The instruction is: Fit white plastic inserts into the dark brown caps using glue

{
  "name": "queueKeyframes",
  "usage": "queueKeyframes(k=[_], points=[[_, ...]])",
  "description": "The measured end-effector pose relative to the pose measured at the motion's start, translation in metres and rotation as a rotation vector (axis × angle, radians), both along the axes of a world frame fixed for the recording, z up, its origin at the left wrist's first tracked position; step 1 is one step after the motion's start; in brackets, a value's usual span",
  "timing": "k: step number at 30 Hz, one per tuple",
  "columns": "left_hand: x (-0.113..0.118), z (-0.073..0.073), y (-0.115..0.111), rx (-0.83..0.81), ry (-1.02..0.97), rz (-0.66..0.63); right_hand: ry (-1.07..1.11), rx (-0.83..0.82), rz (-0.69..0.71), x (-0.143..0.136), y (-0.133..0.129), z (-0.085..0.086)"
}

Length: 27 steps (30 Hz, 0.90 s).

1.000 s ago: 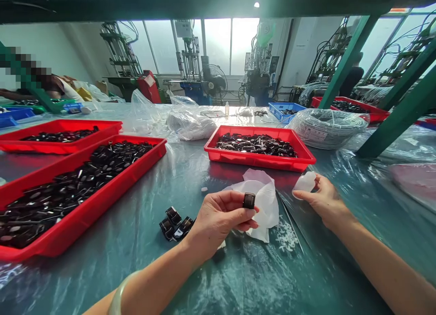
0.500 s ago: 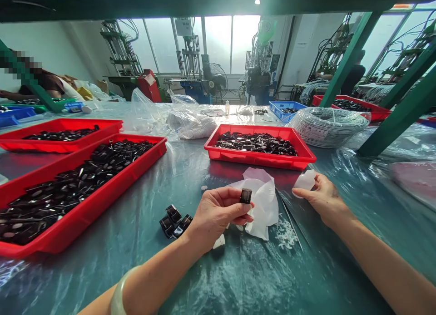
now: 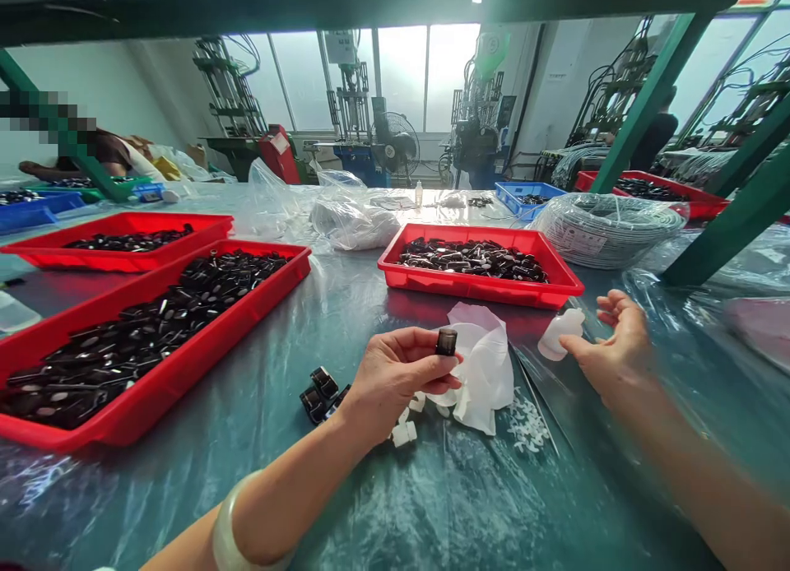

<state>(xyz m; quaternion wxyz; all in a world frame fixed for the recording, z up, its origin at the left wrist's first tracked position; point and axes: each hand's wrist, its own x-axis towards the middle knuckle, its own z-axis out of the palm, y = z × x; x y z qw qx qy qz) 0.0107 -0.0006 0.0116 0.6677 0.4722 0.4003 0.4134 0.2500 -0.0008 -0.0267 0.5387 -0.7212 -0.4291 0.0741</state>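
Note:
Pinched between the thumb and fingers of my left hand (image 3: 392, 373) is a small dark, see-through plastic piece (image 3: 445, 342). My right hand (image 3: 620, 345) is open, fingers spread from the thumb. Its thumb tip is at the edge of a whitish translucent flat piece (image 3: 559, 336); whether they touch I cannot tell. Behind my left hand lies a crumpled white sheet (image 3: 485, 378). Small white blocks (image 3: 404, 433) sit below that hand, and several glossy black pieces (image 3: 321, 390) lie to its left, partly hidden by the wrist.
Red trays of black parts stand at left (image 3: 259, 308), far left (image 3: 123, 262) and centre back (image 3: 481, 291). A thin rod (image 3: 538, 402) lies beside scattered white bits (image 3: 527, 423). Wrapped cable coil (image 3: 608, 234) and a green post (image 3: 691, 234) are at right.
My right hand has let go of the whitish flat piece, opening and moving right. My left hand keeps its hold on the dark plastic piece. The view has shifted slightly.

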Motion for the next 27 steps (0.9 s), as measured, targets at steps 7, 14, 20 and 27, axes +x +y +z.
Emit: queueKeyframes(k=[7,14,20,27], points=[[-0.020,0.012,0.012,0.094,-0.085,0.145,-0.511,0.212,0.700,-0.067,-0.045,0.016],[-0.026,0.018,0.010,0.094,-0.147,0.125,-0.874,0.081,1.299,-0.129,-0.052,0.015],[-0.026,0.023,0.004,0.060,-0.149,0.063,-0.996,-0.062,1.406,-0.174,-0.038,0.011],[-0.025,0.024,0.000,0.068,-0.144,0.001,-0.917,-0.040,1.189,-0.188,-0.038,-0.006]])
